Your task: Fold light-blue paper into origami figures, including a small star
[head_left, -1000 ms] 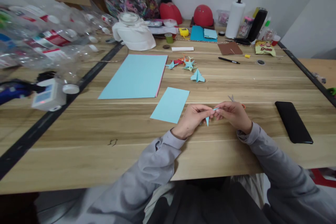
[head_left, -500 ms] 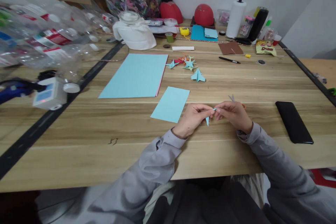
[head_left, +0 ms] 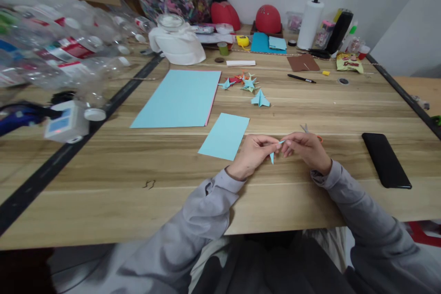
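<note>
My left hand point(head_left: 254, 152) pinches a small folded piece of light blue paper point(head_left: 272, 158) between thumb and fingers; one pointed end hangs below. My right hand point(head_left: 305, 148) is closed with its fingertips at the paper's upper tip; most of the folded piece is hidden by my fingers. Behind my right hand lie scissors point(head_left: 319, 138) with orange handles, partly covered. To the left is a light blue paper sheet point(head_left: 224, 136). Farther back sit a folded blue paper plane point(head_left: 261, 98) and several small folded paper figures point(head_left: 248, 83) in blue, red and other colours.
A stack of large blue sheets point(head_left: 179, 98) lies at left. A black phone point(head_left: 386, 161) is at right, a pen point(head_left: 302, 78) farther back. Plastic bottles point(head_left: 69, 50) and a white device point(head_left: 67, 121) crowd the left side. A paper towel roll point(head_left: 310, 25) stands at the back.
My right fingertips have shifted slightly, so a little more of the paper's upper tip shows. Both hands stay in nearly the same place; the folded piece remains held.
</note>
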A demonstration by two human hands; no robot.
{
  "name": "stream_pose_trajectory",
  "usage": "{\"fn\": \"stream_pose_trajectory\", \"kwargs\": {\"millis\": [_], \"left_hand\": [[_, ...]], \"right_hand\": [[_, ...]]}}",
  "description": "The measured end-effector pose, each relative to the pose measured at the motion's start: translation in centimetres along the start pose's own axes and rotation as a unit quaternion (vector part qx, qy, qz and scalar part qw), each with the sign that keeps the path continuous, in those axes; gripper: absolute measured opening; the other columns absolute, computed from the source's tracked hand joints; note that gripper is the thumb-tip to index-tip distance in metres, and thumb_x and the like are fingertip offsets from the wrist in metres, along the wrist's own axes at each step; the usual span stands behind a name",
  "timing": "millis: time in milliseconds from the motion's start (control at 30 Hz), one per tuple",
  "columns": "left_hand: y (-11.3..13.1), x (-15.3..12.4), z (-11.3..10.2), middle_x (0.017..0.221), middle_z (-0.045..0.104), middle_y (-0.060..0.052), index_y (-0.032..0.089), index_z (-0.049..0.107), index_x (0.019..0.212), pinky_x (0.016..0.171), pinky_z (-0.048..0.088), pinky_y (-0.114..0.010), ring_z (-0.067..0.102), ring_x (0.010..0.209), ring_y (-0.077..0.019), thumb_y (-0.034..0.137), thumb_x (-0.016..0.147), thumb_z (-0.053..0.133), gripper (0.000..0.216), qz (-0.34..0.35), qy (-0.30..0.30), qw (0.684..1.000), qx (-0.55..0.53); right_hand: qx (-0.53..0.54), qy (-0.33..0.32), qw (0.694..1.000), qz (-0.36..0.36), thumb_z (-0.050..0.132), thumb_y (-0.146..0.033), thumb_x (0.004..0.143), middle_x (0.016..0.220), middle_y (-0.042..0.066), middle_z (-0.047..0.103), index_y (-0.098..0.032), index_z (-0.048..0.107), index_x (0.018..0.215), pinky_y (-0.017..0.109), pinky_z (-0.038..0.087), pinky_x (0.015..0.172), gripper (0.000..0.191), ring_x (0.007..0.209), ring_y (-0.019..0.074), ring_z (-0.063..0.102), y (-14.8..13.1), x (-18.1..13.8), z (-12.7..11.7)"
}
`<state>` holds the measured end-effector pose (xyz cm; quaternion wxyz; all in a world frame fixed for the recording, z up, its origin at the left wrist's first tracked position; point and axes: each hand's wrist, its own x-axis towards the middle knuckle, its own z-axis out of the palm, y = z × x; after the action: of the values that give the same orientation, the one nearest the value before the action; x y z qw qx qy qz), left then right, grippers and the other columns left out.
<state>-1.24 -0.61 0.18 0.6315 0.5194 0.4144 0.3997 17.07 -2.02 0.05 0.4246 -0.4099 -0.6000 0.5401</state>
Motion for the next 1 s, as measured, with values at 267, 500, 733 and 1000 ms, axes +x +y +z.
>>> {"fn": "stream_pose_trajectory", "kwargs": {"millis": [267, 500, 733, 1000], "left_hand": [[-0.4, -0.1, -0.6, 0.066, 0.068, -0.005, 0.016, 0.075, 0.073, 0.057, 0.041, -0.026, 0.055, 0.058, -0.0133, 0.033, 0.079, 0.067, 0.019, 0.141, 0.004, 0.972, 0.188], [-0.4, -0.4, -1.3, 0.073, 0.067, -0.007, 0.017, 0.074, 0.083, 0.062, 0.041, -0.027, 0.058, 0.066, -0.0155, 0.022, 0.091, 0.049, 0.026, 0.322, -0.018, 0.832, 0.451], [-0.8, -0.4, -1.5, 0.067, 0.063, -0.005, 0.016, 0.071, 0.082, 0.057, 0.038, -0.027, 0.056, 0.062, -0.015, 0.023, 0.095, 0.044, 0.031, 0.398, -0.001, 0.744, 0.537], [-0.5, -0.4, -1.5, 0.065, 0.062, -0.004, 0.017, 0.069, 0.077, 0.055, 0.038, -0.028, 0.057, 0.06, -0.0154, 0.022, 0.095, 0.042, 0.033, 0.423, 0.007, 0.714, 0.558]], "right_hand": [[-0.147, 0.045, 0.984, -0.088, 0.067, -0.046, 0.086, 0.081, 0.006, 0.074, -0.019, 0.07, 0.098, 0.032, 0.058, 0.067, 0.03, 0.07, 0.0178, 0.07, 0.3, 0.0, -0.2], [-0.404, 0.028, 0.883, -0.239, 0.05, -0.026, 0.096, 0.096, 0.01, 0.075, -0.02, 0.072, 0.098, 0.036, 0.056, 0.081, 0.023, 0.089, 0.0214, 0.07, 0.6, -0.1, 0.2], [-0.492, 0.026, 0.82, -0.292, 0.046, -0.022, 0.099, 0.086, 0.008, 0.074, -0.018, 0.07, 0.094, 0.033, 0.056, 0.073, 0.025, 0.079, 0.0194, 0.069, 0.8, -0.1, 0.2], [-0.511, 0.033, 0.802, -0.306, 0.047, -0.018, 0.097, 0.086, 0.009, 0.074, -0.018, 0.067, 0.094, 0.033, 0.055, 0.071, 0.021, 0.078, 0.0203, 0.069, 1.5, -0.1, -0.1]]}}
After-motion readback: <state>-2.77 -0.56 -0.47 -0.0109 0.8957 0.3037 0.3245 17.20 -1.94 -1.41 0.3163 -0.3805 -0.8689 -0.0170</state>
